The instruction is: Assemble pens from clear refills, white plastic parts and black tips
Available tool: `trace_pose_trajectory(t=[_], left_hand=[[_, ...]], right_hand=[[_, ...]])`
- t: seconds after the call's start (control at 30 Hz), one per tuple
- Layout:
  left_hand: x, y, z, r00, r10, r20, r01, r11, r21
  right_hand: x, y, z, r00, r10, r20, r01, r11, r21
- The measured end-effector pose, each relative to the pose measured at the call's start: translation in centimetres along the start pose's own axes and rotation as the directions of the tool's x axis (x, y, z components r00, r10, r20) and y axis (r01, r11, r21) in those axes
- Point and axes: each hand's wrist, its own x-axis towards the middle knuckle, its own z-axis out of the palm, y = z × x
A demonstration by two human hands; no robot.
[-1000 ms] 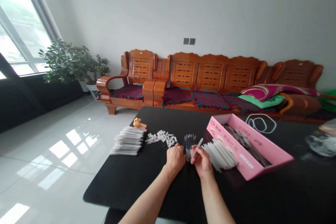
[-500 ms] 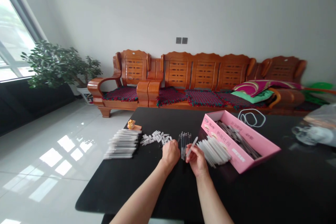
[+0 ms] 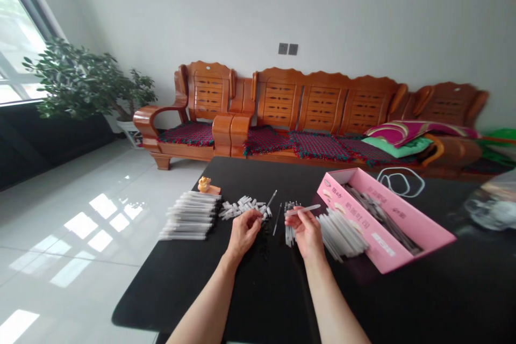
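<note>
My left hand [image 3: 245,232] is closed in a pinch on a thin pen refill [image 3: 271,199], which points up and away to the right. My right hand [image 3: 307,234] grips a whitish translucent pen barrel [image 3: 309,208], tilted slightly up to the right. A bundle of dark-tipped refills [image 3: 289,237] lies beside and partly behind my right hand. One loose refill [image 3: 277,219] rests on the table between the hands. Beyond my left hand is a heap of small white pen caps [image 3: 242,205]. More pale barrels [image 3: 342,234] lie to the right of my right hand.
A stack of capped white pens [image 3: 191,216] sits at the left table edge, near a small orange figurine [image 3: 205,185]. On the right stands a pink box [image 3: 374,247] holding dark sticks. The black table [image 3: 181,290] has a wooden sofa [image 3: 282,102] behind it.
My left hand has drawn back from the refill bundle and now shows a refill in its pinch. The barrel in my right hand has turned from steep to nearly level. The view has shifted slightly.
</note>
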Motion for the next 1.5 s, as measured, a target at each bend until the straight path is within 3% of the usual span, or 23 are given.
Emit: trace_pose_trajectory(t=[0.13,0.3,0.73,0.9,1.07,1.17,1.27,1.37,1.5], left_hand=[[0.5,-0.1,-1.1,0.999,-0.021,0.049,0.021,1.0,-0.009],[0.8,-0.3,-1.3,0.999,-0.04,0.032,0.039,0.999,0.015],[0.8,-0.3,-1.1,0.997,-0.028,0.066,0.025,0.999,0.042],[0.8,-0.5,-0.7,0.982,-0.126,0.142,0.152,0.971,-0.185],[0.6,-0.1,0.0,0.929,-0.182,0.323,0.329,0.804,-0.495],[0.4,0.2,0.5,0.912,-0.158,0.379,0.363,0.744,-0.561],[0.3,0.2,0.8,0.902,-0.136,0.409,0.36,0.758,-0.544],[0.4,0.0,0.6,0.931,-0.146,0.336,0.308,0.81,-0.5],[0.7,-0.3,0.1,0.99,-0.142,0.009,0.14,0.959,-0.248]], right_hand=[[1.2,0.0,-1.0,0.999,-0.036,-0.035,0.037,0.999,0.037],[1.4,-0.1,-1.9,0.996,-0.06,-0.059,0.062,0.997,0.035],[1.4,0.1,-1.3,0.999,-0.037,-0.019,0.038,0.999,0.015],[1.1,0.2,-0.9,1.0,-0.004,0.024,0.004,1.0,-0.009],[0.3,0.3,-0.2,0.991,0.08,0.103,-0.071,0.994,-0.086],[-0.4,0.6,0.5,0.962,0.173,0.21,-0.142,0.978,-0.154],[-0.7,0.8,0.9,0.922,0.252,0.295,-0.204,0.961,-0.185],[-0.4,0.9,0.7,0.935,0.232,0.267,-0.207,0.971,-0.121],[0.5,0.5,-0.4,0.986,0.106,0.132,-0.118,0.989,0.09]])
